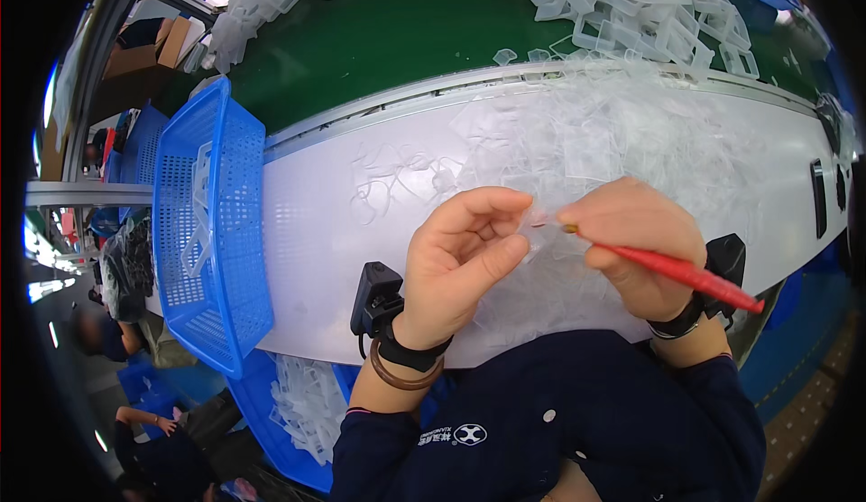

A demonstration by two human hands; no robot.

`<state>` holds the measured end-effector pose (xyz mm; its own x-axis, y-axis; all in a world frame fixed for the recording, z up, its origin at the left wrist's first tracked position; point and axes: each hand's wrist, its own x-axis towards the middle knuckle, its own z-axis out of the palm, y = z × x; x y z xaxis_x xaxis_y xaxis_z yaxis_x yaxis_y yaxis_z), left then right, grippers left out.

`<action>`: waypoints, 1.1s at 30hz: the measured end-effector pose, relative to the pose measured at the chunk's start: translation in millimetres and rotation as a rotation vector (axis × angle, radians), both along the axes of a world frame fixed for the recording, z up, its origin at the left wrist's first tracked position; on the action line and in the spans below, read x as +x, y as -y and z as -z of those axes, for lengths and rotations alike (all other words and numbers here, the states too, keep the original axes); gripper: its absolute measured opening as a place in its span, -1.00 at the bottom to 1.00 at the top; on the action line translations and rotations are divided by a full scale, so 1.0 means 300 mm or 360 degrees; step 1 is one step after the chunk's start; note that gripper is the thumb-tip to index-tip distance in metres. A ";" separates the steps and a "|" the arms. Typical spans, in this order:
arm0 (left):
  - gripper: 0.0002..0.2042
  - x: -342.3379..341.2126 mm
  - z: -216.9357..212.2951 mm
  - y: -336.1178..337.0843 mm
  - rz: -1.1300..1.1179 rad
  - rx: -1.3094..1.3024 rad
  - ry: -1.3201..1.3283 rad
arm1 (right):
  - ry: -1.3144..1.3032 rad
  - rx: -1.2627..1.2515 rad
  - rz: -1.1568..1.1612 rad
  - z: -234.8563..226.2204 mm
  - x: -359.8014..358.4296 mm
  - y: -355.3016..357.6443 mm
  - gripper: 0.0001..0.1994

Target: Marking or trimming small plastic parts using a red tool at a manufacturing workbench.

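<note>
My left hand (465,258) pinches a small clear plastic piece (538,239) between thumb and forefinger, above the white tabletop. My right hand (642,240) is closed round a slim red-handled deburring tool (672,269), whose brass-coloured front end points left at the clear piece. The fingertips of both hands are close together, and the tool's tip is at or very near the piece. Whether the tip touches it, I cannot tell. Beneath and beyond my hands lies a spread heap of thin clear plastic scraps (622,132).
A blue perforated basket (225,222) with a few translucent frames (200,204) stands left. Below it, a blue bin (307,470) holds translucent parts. Beyond the metal rail, translucent parts (649,6) are piled on the green surface (397,42). Other people are at the far left.
</note>
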<state>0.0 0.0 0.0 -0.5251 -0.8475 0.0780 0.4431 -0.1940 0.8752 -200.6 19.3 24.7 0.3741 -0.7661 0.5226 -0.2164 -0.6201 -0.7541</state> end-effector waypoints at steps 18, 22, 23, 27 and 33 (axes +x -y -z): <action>-0.67 -0.038 -0.012 -0.022 -0.0608 -0.0737 0.0713 | 0.1120 0.1134 0.0069 0.035 0.064 -0.018 -0.87; -0.66 -0.036 -0.009 -0.019 -0.0590 -0.0723 0.0676 | 0.1140 0.1099 0.0079 0.041 0.069 -0.013 -0.88; -0.66 -0.036 -0.009 -0.019 -0.0580 -0.0713 0.0668 | 0.1125 0.1087 0.0083 0.042 0.069 -0.012 -0.88; -0.66 -0.037 -0.007 -0.019 -0.0567 -0.0715 0.0677 | 0.1086 0.1059 0.0101 0.047 0.068 -0.012 -0.87; -0.66 -0.038 -0.009 -0.018 -0.0558 -0.0735 0.0670 | 0.1081 0.1036 0.0129 0.048 0.071 -0.013 -0.87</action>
